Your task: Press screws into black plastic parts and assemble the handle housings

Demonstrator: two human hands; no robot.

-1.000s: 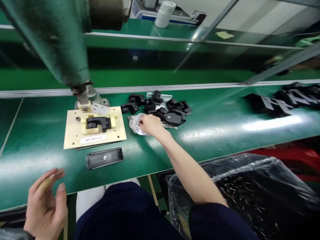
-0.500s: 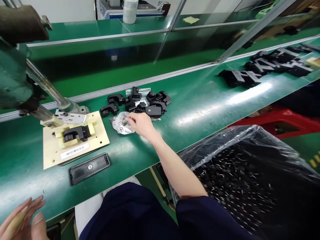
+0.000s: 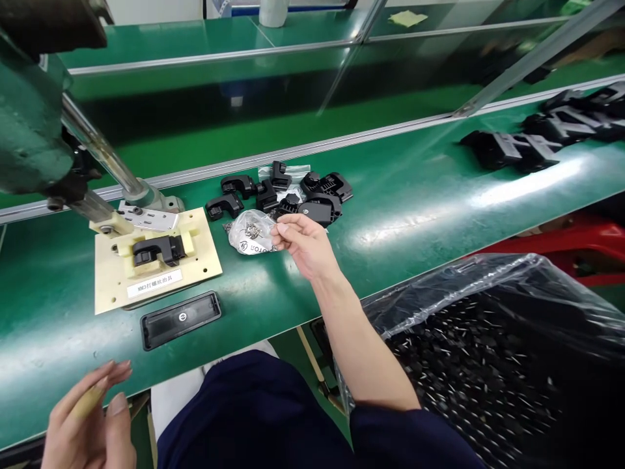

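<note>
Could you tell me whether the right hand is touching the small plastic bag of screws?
Cannot tell: in the head view the right hand fingertips overlap the bag edge.

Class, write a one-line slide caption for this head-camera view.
Right hand lifts beside a bag of screws on the green bench; left hand hovers near a black tray.

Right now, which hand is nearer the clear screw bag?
Right. The right hand is just beside the clear screw bag, fingertips at its right edge. The left hand is far off at the near table edge, below the black tray.
</note>
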